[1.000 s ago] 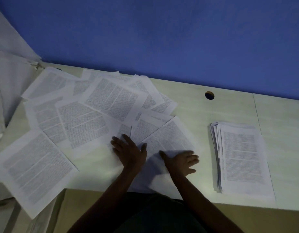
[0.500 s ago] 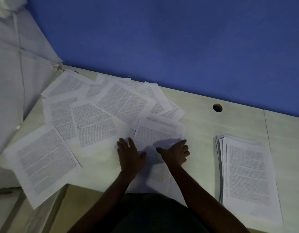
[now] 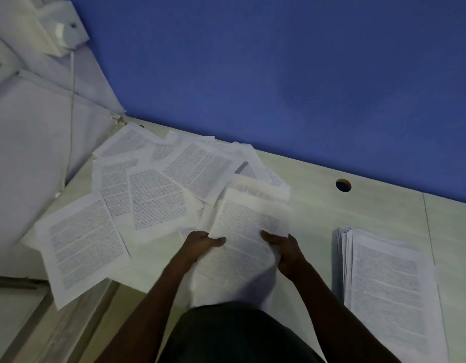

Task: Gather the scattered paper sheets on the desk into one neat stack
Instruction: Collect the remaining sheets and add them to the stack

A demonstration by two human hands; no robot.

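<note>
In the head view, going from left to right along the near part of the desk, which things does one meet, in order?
Overhanging sheet → left hand → held sheets → right hand → stack.

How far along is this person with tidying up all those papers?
Partway. Done: a stack already lies on the right of the desk. In hand: the left hand and right hand grip the side edges of a small bundle near the front edge. Left: many scattered sheets overlap at the left, one hanging past the desk's edge.
</note>
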